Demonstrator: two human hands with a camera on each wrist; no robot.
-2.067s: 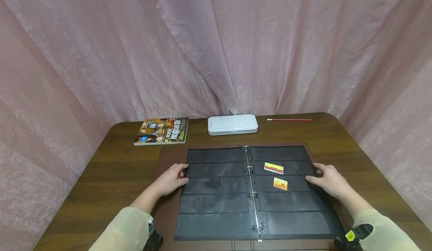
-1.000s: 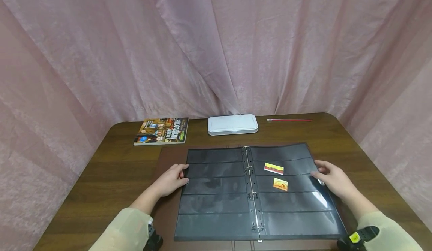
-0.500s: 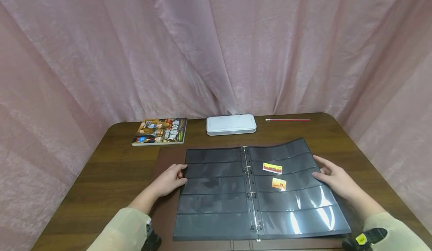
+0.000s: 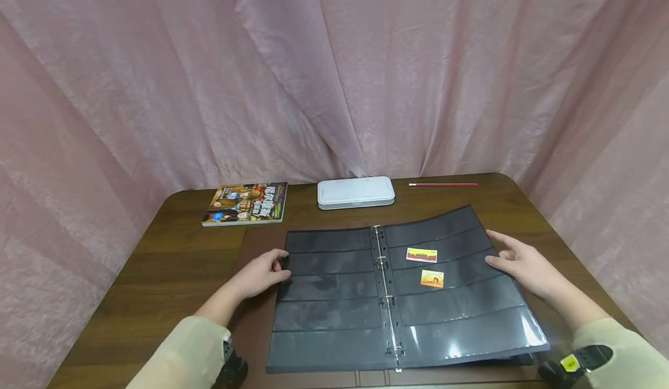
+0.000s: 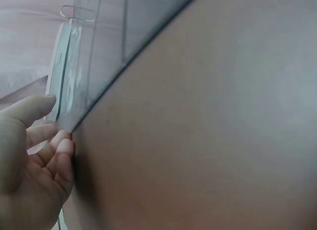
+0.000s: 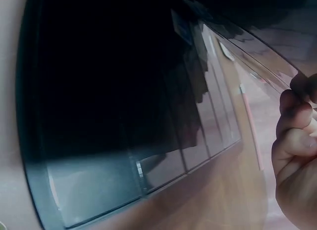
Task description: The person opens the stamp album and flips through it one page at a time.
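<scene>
An open ring-bound stamp album lies on the table, with black pocket pages on either side of its metal rings (image 4: 384, 284). My right hand (image 4: 525, 267) pinches the outer edge of the right page (image 4: 455, 308), which is raised and bowed; in the right wrist view, more black pocket page (image 6: 114, 185) shows beneath it. A yellow-red stamp (image 4: 421, 255) and an orange stamp (image 4: 432, 278) sit on the lifted page. At the left page's (image 4: 326, 313) outer edge my left hand (image 4: 258, 276) rests, its fingertips touching the edge; that page stays flat.
Behind the album lie a magazine (image 4: 245, 204), a white tin case (image 4: 356, 193) and a red pencil (image 4: 444, 184). The brown album cover (image 4: 256, 325) extends past the pages on the wooden table (image 4: 136, 284). Pink curtains (image 4: 313, 75) hang around the table.
My right hand has lifted the right page's outer edge, moving slightly right and up, so the page has gone from flat to bowed. The left hand has stayed at the left page's edge.
</scene>
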